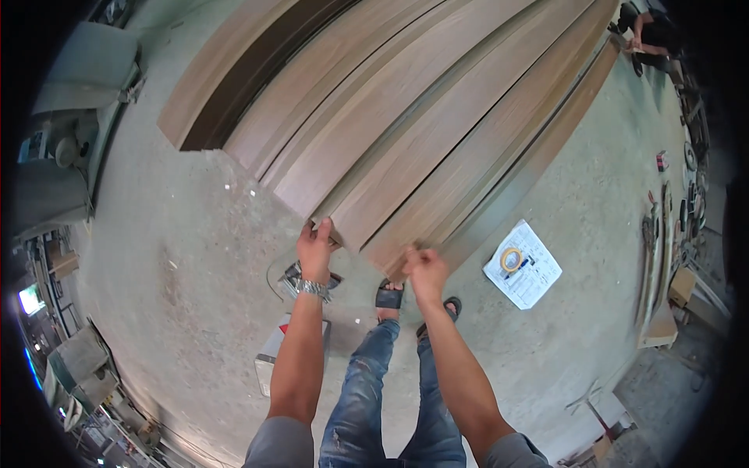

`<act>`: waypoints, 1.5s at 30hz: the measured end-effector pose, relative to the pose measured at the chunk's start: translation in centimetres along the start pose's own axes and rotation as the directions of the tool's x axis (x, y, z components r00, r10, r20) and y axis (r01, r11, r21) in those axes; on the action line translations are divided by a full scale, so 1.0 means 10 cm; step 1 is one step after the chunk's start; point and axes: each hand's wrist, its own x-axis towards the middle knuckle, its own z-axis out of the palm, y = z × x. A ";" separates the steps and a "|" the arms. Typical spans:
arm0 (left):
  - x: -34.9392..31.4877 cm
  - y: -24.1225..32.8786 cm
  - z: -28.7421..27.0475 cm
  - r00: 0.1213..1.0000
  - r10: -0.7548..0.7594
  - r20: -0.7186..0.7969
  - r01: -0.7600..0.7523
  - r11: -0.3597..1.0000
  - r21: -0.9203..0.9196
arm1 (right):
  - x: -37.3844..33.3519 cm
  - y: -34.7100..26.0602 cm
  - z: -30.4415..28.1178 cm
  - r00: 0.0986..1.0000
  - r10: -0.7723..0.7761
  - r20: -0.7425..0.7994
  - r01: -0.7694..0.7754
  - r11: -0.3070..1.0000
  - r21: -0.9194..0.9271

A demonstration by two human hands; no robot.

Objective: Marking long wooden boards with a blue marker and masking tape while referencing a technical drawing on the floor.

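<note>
Long wood-grain planks lie side by side, running from in front of me to the far upper right. My left hand, with a metal watch at the wrist, is closed on the near end of one plank, thumb on top. My right hand has its fingers curled at the near end of another plank farther right. That end is slightly smeared by motion, and the fingertips' grip is partly hidden.
Right of the planks, a paper sheet on the concrete floor bears a yellow tape roll and a pen. A metal tool and a grey box sit by my left arm. Another person crouches at the far right.
</note>
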 end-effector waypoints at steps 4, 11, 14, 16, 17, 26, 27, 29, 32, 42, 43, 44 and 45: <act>-0.19 -0.19 0.07 0.982 -0.128 0.142 0.134 0.990 -0.035 | 0.14 0.33 -0.12 0.975 0.071 -0.212 -0.032 0.984 0.178; -0.59 -1.03 0.23 0.978 0.130 0.163 -0.158 0.972 0.173 | 0.01 0.51 0.16 0.996 0.077 0.046 -0.090 0.871 0.482; -0.65 -1.00 0.38 0.980 0.139 0.145 -0.161 0.975 0.151 | 0.05 0.53 -0.01 0.996 0.045 0.073 -0.075 0.878 0.473; -0.70 -0.96 0.42 0.977 0.146 0.158 -0.186 0.942 0.279 | 0.06 0.51 -0.09 0.996 0.015 0.084 -0.052 0.884 0.465; -0.68 -0.97 0.36 0.975 0.154 0.162 -0.195 0.940 0.279 | 0.02 0.49 -0.02 0.995 0.002 0.098 -0.049 0.876 0.480; -0.50 -0.76 0.26 0.999 0.010 0.044 0.001 0.971 -0.238 | 0.08 0.51 -0.15 0.992 -0.002 0.130 -0.051 0.912 0.406; -0.47 -0.66 0.28 0.999 0.006 -0.050 -0.022 0.945 -0.326 | 0.09 0.52 -0.22 0.998 -0.053 -0.022 0.055 0.995 0.084; -0.32 -0.41 0.25 0.993 0.015 -0.120 -0.057 0.932 -0.357 | -0.01 0.40 -0.15 0.981 -0.154 -0.121 0.120 0.961 -0.249; 0.13 -0.06 0.09 0.971 0.181 -0.158 -0.205 0.966 -0.159 | -0.12 0.05 0.12 0.898 -0.421 -0.130 0.439 0.881 0.178; -0.06 0.01 0.34 0.945 0.021 -0.327 0.096 0.937 0.336 | 0.05 -0.59 0.59 0.960 -0.065 0.271 -0.011 0.962 0.271; -0.07 -0.02 0.36 0.944 0.034 -0.329 0.086 0.935 0.345 | 0.02 -0.58 0.59 0.966 -0.066 0.248 0.003 0.969 0.248; -0.07 -0.04 0.38 0.939 0.051 -0.340 0.078 0.932 0.355 | 0.01 -0.63 0.56 0.948 -0.030 0.317 -0.095 0.924 0.370; -0.03 -0.07 0.33 0.951 -0.016 -0.309 0.098 0.963 0.252 | 0.04 -0.67 0.56 0.918 0.001 0.397 -0.208 0.854 0.478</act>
